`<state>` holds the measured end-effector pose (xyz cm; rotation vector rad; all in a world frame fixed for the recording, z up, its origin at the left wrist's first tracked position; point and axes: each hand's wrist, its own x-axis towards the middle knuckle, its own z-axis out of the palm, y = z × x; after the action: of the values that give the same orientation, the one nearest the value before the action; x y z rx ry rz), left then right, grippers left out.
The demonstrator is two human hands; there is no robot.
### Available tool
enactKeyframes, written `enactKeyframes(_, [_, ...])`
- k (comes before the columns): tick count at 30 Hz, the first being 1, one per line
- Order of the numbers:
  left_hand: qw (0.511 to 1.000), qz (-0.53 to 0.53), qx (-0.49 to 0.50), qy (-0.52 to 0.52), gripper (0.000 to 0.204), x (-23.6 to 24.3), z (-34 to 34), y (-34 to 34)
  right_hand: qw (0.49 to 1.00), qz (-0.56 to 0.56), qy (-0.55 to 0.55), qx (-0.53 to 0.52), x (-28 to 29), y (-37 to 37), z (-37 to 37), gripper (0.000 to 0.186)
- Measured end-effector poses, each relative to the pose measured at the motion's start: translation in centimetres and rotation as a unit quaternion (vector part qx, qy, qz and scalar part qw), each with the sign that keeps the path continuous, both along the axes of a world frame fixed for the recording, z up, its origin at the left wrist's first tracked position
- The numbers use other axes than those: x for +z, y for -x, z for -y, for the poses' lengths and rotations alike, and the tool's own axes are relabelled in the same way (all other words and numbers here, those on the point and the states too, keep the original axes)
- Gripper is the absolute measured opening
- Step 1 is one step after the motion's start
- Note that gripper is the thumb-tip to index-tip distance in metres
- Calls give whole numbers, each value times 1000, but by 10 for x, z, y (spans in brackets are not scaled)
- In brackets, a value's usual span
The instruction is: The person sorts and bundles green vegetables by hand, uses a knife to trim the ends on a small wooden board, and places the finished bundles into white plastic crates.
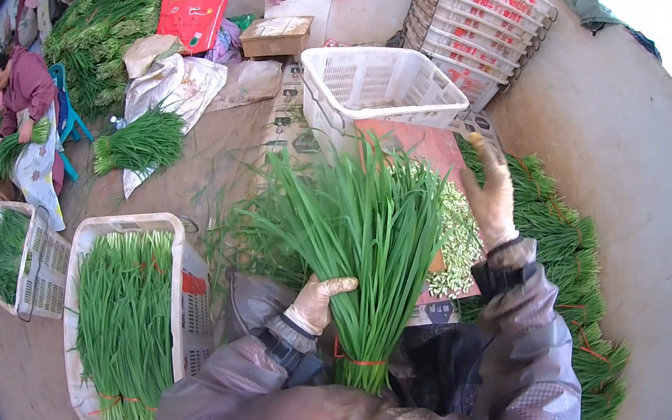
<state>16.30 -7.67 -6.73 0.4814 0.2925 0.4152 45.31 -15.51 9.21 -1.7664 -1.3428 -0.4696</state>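
Observation:
My gloved left hand (317,303) is wrapped around the side of a big bunch of Chinese chives (376,259). The long green leaves fan out away from me, and a red band (365,362) circles the stems close to my body. My gloved right hand (490,194) is raised to the right of the bunch, fingers apart, with nothing in it. Below that hand lies a reddish board (429,141) strewn with short pale cut stem pieces (460,237). The bunch hides part of the board.
A white crate (380,115) stands beyond the board; stacked crates (471,35) rise behind. Banded chive bundles (577,281) line the right wall. At left is a crate (181,226) full of chives. A co-worker (28,90) sits far left near a chive heap (107,28).

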Motion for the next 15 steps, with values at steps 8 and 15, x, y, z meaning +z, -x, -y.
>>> enactKeyframes(8, [999, 27, -23, -17, 51, 9, 3, -2, 937, 190, 230, 180, -14, 130, -14, 31])
enactKeyframes(15, [1000, -2, -10, -26, 49, -9, -1, -4, 932, 254, 194, 171, -28, 133, -29, 7])
